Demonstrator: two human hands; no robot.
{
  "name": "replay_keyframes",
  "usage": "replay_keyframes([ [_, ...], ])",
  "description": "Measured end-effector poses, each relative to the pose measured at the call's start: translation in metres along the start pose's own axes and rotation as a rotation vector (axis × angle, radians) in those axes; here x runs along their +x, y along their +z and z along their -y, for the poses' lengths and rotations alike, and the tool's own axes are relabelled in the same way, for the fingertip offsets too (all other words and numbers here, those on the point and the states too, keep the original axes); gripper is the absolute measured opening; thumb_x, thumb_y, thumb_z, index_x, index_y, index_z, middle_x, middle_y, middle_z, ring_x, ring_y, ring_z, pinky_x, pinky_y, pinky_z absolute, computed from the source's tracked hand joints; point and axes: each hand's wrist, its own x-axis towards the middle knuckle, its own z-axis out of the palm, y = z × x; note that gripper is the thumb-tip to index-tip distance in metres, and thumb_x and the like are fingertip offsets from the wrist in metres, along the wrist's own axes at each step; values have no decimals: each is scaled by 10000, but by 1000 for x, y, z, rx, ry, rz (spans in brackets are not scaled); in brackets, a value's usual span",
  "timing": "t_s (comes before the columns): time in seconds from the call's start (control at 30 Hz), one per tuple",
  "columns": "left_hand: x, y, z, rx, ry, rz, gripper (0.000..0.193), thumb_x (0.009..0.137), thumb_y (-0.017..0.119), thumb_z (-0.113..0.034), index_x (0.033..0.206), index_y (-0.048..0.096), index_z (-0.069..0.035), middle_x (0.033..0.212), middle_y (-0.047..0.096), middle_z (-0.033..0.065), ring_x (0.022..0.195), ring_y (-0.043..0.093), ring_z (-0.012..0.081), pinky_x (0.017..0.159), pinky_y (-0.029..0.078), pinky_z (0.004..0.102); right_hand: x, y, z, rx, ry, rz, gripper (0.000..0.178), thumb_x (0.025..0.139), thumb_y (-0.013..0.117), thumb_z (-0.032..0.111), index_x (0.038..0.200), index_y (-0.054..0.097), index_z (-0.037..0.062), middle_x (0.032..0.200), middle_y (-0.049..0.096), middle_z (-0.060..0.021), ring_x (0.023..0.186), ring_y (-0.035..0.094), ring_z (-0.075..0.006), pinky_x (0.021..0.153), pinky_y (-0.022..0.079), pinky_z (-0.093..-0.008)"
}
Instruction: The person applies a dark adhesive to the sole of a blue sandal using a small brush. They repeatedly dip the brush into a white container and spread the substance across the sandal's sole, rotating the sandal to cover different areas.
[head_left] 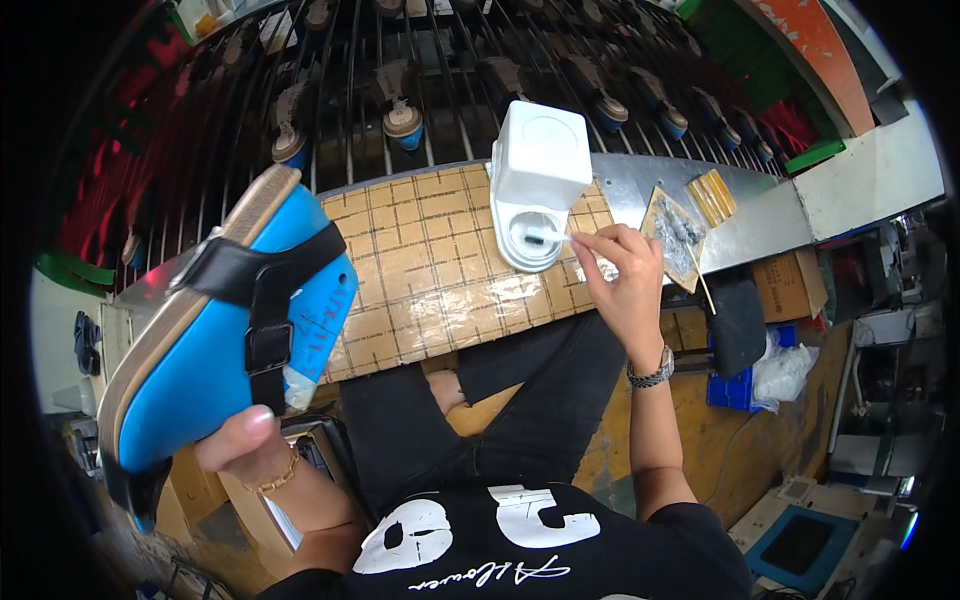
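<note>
My left hand [243,442] grips a sandal on a blue shoe last [185,385], raised at the left and tilted with its toe end low. Black straps [268,318] with a buckle cross the last, and a tan sole edge [150,335] runs along its outer side. My right hand [628,285] pinches a thin white stick [563,239] between thumb and fingertips. The stick's inner end lies over the round mouth of a white plastic pot [543,165], beside a small dark part there. Whether that dark part is a brush tip, I cannot tell.
Clear film covers the cardboard sheet [410,270] on the bench. To the right lie a stained square pad [673,240], a thin wooden stick [708,293] and a yellow ribbed block [712,197]. Behind, a rack of metal rods [440,120] bears several sandals on blue lasts.
</note>
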Motion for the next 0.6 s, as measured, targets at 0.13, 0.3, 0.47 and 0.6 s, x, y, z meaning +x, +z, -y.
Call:
replay_keyframes([
  [0.13, -11, 38, -16, -244, 100, -384, 781, 844, 638, -168, 1523, 298, 14, 1445, 448, 305, 1265, 526, 486, 954, 456, 738, 4, 10, 5, 1, -23, -22, 107, 848, 752, 132, 940, 786, 89, 810, 657, -37, 740, 581, -191, 704, 363, -341],
  [0.3, -7, 68, 15, 413, 207, -486, 499, 869, 615, 54, 1356, 518, 106, 1329, 587, 225, 1216, 600, 318, 1058, 492, 468, -7, 1, -1, 195, 197, 23, 153, 894, 732, 165, 976, 775, 43, 702, 644, -44, 595, 529, -119, 573, 366, -303],
  [0.47, -10, 107, 41, 1220, 122, -269, 880, 797, 806, -112, 1526, 326, 3, 1329, 568, 189, 1173, 594, 271, 1036, 464, 376, -8, 7, -22, 563, 594, 284, 277, 950, 697, 228, 995, 756, -39, 633, 553, 41, 579, 422, -13, 511, 318, -238],
  [0.6, -33, 110, 85, 911, 79, -69, 836, 857, 737, -53, 1550, 273, -4, 1315, 585, 204, 1144, 629, 261, 1005, 515, 365, -4, 1, -38, 647, 562, 335, 205, 929, 721, 200, 997, 780, 15, 666, 581, 18, 638, 454, -38, 552, 334, -256],
])
